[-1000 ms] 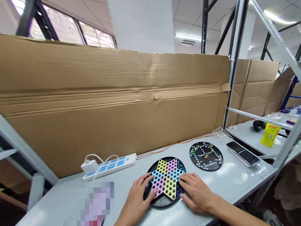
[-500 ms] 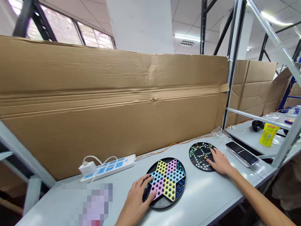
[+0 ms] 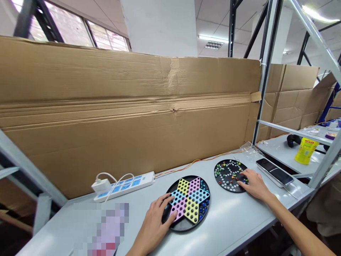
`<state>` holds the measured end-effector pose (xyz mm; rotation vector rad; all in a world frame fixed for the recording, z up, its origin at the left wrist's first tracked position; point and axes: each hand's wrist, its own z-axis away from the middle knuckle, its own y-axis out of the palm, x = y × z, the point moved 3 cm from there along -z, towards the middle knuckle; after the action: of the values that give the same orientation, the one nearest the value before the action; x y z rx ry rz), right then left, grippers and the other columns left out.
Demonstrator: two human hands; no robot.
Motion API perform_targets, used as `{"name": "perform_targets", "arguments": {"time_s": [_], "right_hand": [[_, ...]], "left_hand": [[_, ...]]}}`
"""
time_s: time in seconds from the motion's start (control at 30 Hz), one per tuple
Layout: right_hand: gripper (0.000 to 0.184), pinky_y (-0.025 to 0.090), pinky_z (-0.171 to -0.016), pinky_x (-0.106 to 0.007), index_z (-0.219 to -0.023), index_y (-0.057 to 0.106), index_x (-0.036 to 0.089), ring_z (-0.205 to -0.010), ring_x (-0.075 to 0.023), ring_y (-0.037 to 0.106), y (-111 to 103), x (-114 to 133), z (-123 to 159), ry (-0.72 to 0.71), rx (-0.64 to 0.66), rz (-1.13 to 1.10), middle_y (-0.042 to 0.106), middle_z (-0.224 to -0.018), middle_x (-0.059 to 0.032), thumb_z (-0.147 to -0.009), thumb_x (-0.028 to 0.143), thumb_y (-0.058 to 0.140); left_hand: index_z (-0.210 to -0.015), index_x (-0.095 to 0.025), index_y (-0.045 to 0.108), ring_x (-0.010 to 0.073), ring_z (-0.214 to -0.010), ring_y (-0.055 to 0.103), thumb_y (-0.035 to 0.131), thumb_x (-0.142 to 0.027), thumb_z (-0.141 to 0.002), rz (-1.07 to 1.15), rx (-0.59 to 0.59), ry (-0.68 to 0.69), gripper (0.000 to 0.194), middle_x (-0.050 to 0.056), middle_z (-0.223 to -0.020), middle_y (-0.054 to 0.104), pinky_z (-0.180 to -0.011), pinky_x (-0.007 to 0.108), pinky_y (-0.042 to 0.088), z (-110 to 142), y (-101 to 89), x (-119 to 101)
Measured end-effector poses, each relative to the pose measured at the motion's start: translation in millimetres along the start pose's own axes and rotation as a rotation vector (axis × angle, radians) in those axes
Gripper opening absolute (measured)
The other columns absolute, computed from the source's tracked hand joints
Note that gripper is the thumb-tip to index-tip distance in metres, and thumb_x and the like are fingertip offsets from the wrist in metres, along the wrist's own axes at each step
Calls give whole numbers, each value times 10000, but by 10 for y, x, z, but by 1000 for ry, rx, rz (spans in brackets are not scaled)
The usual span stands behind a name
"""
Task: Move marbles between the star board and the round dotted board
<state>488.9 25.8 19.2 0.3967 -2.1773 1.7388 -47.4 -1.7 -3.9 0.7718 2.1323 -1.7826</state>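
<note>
My left hand [image 3: 155, 217] rests over the left edge of a round black Chinese checkers board [image 3: 182, 228]. Its fingers are spread, the fingertips touching the coloured star [image 3: 186, 199] of yellow, pink and blue sections. Blue marbles [image 3: 204, 207] lie in the board's right rim, and teal ones sit above them. To the right, a round dark board [image 3: 225, 170] with pale spots carries several small coloured marbles. Over its right side is my right hand [image 3: 255, 183], thumb and index finger apart, with small marbles [image 3: 245, 180] visible between them.
A white power strip [image 3: 128, 188] with a plugged charger [image 3: 101, 186] lies along the cardboard wall [image 3: 128, 142]. Beside my right hand is a phone [image 3: 275, 171] on a white box. A metal post [image 3: 262, 92] and a yellow pouch [image 3: 306, 151] are farther right. A blurred purple item [image 3: 110, 227] is at lower left.
My right hand has shifted slightly right and toward me over the dark board, uncovering marbles there. My left hand stays on the checkers board. The view has tilted slightly.
</note>
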Motion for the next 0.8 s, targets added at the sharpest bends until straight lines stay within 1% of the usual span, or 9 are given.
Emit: {"name": "perform_targets", "arguments": {"time_s": [0.1, 0.17, 0.27, 0.37, 0.43, 0.5, 0.6, 0.67, 0.8], "right_hand": [[243, 648, -1198, -557, -1277, 898, 280, -1387, -406, 854, 5, 8, -32, -15, 34, 13, 913, -1429, -163, -1122, 323, 716], [241, 654, -1158, -530, -1230, 889, 258, -1305, -379, 854, 28, 42, -74, -36, 42, 17, 894, -1352, -166, -1115, 258, 677], [255, 653, -1139, -489, -1148, 863, 255, -1225, -342, 833, 71, 103, -139, -117, 69, -25, 861, -1231, -142, -1083, 167, 633], [247, 646, -1120, -436, -1117, 832, 253, -1179, -301, 821, 67, 125, -200, -122, 113, -61, 828, -1213, -108, -1058, 118, 635], [214, 642, -1085, -414, -1125, 824, 248, -1139, -284, 816, 31, 126, -231, -77, 134, -55, 813, -1232, -98, -1046, 117, 674], [189, 642, -1064, -401, -1129, 822, 249, -1113, -276, 816, -5, 149, -241, -71, 161, -46, 807, -1236, -91, -1031, 123, 722], [179, 659, -1065, -404, -1142, 835, 266, -1107, -286, 829, -15, 231, -216, -141, 203, -69, 816, -1230, -81, -1027, 150, 764], [159, 671, -1067, -417, -1141, 848, 279, -1115, -302, 838, 9, 294, -196, -187, 202, -109, 829, -1236, -93, -1063, 184, 747], [132, 689, -1066, -449, -1009, 805, 297, -1047, -299, 826, 103, 396, -215, -212, 189, -228, 821, -1136, -86, -1110, 326, 724]], "left_hand": [[-1634, -407, 900, 442, -1700, 761, 661, -692, -1140, -5, 1, -6, 618, 73, -1846, 828, -1466, 706, 641, -5, 3, 5], [-1635, -407, 898, 438, -1702, 759, 661, -699, -1138, -2, 20, -9, 624, 72, -1847, 827, -1469, 696, 640, -7, 1, -6], [-1631, -396, 900, 444, -1702, 756, 654, -695, -1137, -3, 27, -14, 627, 82, -1846, 826, -1473, 710, 632, -2, -13, -31], [-1633, -381, 900, 443, -1705, 750, 642, -694, -1140, -5, 12, -19, 638, 91, -1838, 830, -1484, 716, 617, 6, -43, -47], [-1636, -390, 898, 440, -1714, 744, 654, -705, -1139, 4, 38, -14, 637, 83, -1843, 829, -1486, 702, 618, 7, -58, -52], [-1644, -401, 895, 441, -1718, 741, 654, -719, -1143, 19, 63, -9, 640, 76, -1855, 822, -1486, 696, 619, 4, -68, -51], [-1643, -394, 893, 450, -1704, 746, 638, -709, -1144, 20, 43, -15, 643, 83, -1865, 813, -1492, 720, 607, -4, -83, -52], [-1648, -392, 890, 452, -1706, 745, 647, -705, -1142, 20, 52, -15, 643, 85, -1866, 812, -1494, 727, 603, -6, -90, -66], [-1656, -380, 888, 446, -1725, 738, 668, -682, -1143, 24, 77, -8, 635, 91, -1873, 804, -1491, 703, 614, 8, -104, -116]]}}
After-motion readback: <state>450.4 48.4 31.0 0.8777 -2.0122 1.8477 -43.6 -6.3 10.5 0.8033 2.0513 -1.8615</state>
